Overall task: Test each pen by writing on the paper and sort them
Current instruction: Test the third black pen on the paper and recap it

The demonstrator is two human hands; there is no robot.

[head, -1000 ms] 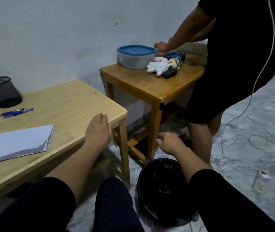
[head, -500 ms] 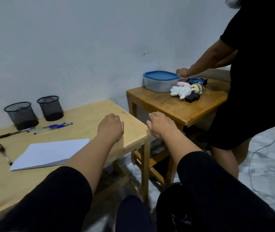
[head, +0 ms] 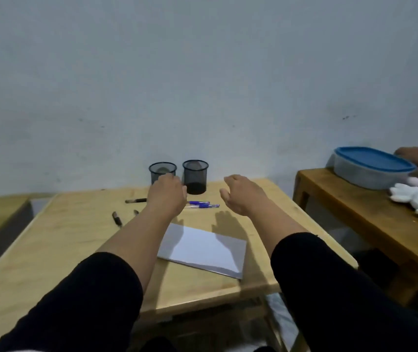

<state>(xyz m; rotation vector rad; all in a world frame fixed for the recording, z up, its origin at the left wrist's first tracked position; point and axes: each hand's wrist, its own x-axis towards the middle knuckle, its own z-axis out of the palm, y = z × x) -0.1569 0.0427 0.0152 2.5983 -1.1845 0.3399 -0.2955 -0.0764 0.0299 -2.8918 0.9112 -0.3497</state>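
A: What are the hands doing?
B: The left hand [head: 167, 196] and right hand [head: 241, 196] are hovering over the tabletop [head: 75, 245], each grip loose and holding nothing.
A: And the pens?
B: The blue pens [head: 201, 204] are lying between the hands, near two mesh cups [head: 194, 177]; darker pens [head: 117, 219] are lying to the left. The paper [head: 204, 250] is sitting nearer, under the forearms.

White paper [head: 202, 250] flat; blue pens [head: 202, 205] beyond; mesh cups [head: 195, 176] upright
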